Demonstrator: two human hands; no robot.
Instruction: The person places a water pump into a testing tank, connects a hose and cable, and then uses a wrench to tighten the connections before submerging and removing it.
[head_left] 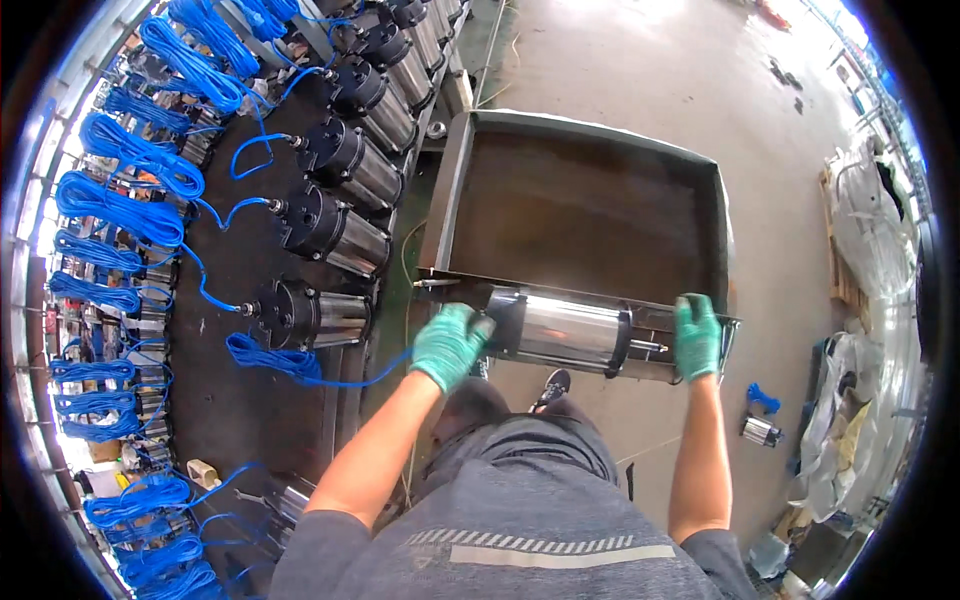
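A shiny steel cylindrical motor [572, 331] with black end caps lies crosswise on the near ledge of a metal tank [590, 122]. Its bare shaft points right. My left hand [449, 346], in a green glove, is closed at the motor's black left end; its fingers are partly hidden. A blue cable [375, 382] runs from a coil [270, 357] on the bench to this hand and passes out of sight there. My right hand [698, 338], also gloved in green, rests at the tank's near right corner with fingers stretched forward, apart from the shaft tip.
Along my left stands a dark bench [225, 400] bearing a row of similar motors [340, 235] and several blue cable coils [120, 210]. On the floor to the right lies a small motor [761, 431] with a blue coil. Plastic-wrapped goods [875, 210] stand at the far right.
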